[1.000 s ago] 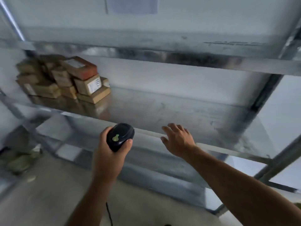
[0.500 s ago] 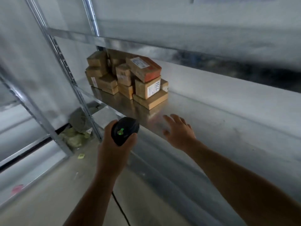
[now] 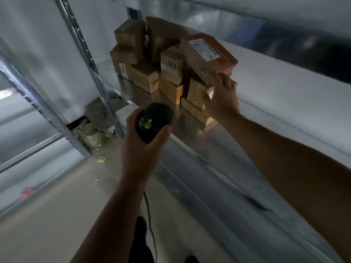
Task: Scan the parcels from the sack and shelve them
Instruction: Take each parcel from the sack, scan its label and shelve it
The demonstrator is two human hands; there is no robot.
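1. The parcels point(image 3: 171, 73), brown cardboard boxes, are stacked at the left end of the metal shelf point(image 3: 275, 103), beside the upright post point(image 3: 81, 44). The topmost, an orange-edged parcel point(image 3: 207, 52) with a white label, lies tilted on the others.
2. The right hand point(image 3: 221, 99) has its grip spread, with the fingers fairly straight. Its fingertips point(image 3: 223, 78) are at the low front corner of the orange-edged parcel and seem to touch it. Half a second ago this hand hovered over bare shelf, well short of the stack.
3. The left hand point(image 3: 141, 143) has its grip wrapped round a black barcode scanner point(image 3: 154, 120), held just in front of the shelf edge. Its green light glows as before, and its cable point(image 3: 150, 215) hangs down.
4. The stack now sits nearer and larger in view than before.
5. A crumpled greenish sack point(image 3: 91, 133) lies on the floor point(image 3: 47, 205) under the shelf, near the post.
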